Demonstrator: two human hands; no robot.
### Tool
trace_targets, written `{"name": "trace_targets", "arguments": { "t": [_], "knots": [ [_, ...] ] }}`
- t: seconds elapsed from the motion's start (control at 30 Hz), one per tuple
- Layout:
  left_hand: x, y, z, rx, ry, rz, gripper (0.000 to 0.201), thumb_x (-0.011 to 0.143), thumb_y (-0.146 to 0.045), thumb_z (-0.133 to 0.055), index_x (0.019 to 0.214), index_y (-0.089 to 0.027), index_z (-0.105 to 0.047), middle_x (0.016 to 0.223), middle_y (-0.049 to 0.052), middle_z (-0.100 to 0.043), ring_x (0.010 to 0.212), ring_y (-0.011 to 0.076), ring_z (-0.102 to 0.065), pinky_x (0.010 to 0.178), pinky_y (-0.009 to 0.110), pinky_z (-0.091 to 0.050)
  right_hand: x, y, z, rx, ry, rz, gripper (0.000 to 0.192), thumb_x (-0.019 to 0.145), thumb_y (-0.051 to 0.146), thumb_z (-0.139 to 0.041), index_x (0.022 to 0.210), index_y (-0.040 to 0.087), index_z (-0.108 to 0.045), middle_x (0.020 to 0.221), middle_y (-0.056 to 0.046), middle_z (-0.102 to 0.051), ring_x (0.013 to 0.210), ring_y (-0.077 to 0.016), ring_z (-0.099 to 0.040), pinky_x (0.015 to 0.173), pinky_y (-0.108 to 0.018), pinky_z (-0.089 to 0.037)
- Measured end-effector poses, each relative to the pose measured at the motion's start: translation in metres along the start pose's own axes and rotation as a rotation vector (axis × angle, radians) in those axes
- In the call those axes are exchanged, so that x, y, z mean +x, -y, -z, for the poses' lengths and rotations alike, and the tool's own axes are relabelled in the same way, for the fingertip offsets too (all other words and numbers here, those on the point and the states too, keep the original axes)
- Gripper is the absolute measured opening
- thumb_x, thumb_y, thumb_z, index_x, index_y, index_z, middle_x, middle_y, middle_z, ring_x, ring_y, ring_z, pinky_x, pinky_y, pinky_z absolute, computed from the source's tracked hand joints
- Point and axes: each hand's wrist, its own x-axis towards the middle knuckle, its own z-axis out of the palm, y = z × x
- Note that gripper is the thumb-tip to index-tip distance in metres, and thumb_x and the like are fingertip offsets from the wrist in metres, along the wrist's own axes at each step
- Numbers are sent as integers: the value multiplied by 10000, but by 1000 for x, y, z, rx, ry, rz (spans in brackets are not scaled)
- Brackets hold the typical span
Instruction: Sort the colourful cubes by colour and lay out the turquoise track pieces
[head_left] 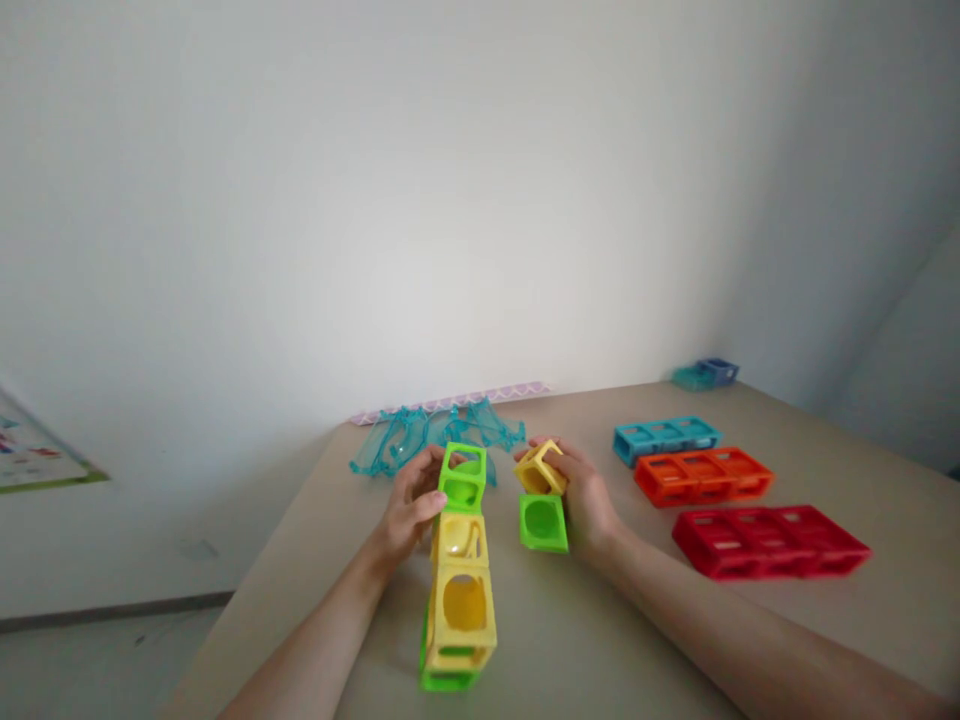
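Observation:
My left hand (pixel 409 505) grips a green hollow cube (pixel 463 476) at the far end of a joined row of cubes, which continues toward me with two yellow cubes (pixel 460 590) and a green one (pixel 442 672) underneath at the near end. My right hand (pixel 583 492) holds a tilted yellow hollow cube (pixel 538 468) just above the beige table (pixel 570 630). A loose green cube (pixel 543 522) lies on the table right below that yellow cube, beside my right palm.
Clear blue curved pieces (pixel 427 440) lie at the table's far edge, with a purple strip (pixel 457 400) behind them. To the right lie a blue block row (pixel 666 438), an orange row (pixel 703 475) and a red row (pixel 771 541). Small blue pieces (pixel 705 374) sit at the far corner.

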Motion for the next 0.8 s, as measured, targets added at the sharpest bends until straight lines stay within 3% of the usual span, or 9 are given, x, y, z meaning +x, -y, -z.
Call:
{"name": "trace_targets", "arguments": {
  "t": [0.13,0.3,0.5,0.8],
  "knots": [
    [-1,-3,-5,-174,21,8,415,642,-289,-706,1021,-173,-586,1084,113,-674,918,283,-667,778,377,-520,4,-10,1,-19,-136,46,300,648,334,-676,909,198,-616,655,32,-636,542,-130,-572,456,-209,-409],
    [-3,0,-6,-266,32,67,490,728,-494,-675,1086,-172,-584,1024,134,-690,931,313,-670,759,413,-533,11,-15,3,18,-220,101,243,701,351,-638,883,225,-538,638,61,-598,578,-126,-589,488,-203,-430],
    [-5,1,-11,-229,56,101,681,651,-519,-750,1209,-184,-548,1012,133,-698,895,302,-676,718,381,-544,5,-18,-3,68,-177,73,257,734,340,-611,914,238,-457,655,39,-634,627,-194,-660,499,-254,-476],
    [-8,4,-9,-263,100,250,685,645,-475,-762,1233,-188,-560,1025,129,-701,893,299,-677,767,384,-525,-5,-9,-11,174,-92,-123,127,838,292,-532,935,246,-463,685,30,-655,596,-188,-676,525,-282,-517]
  ]
}}
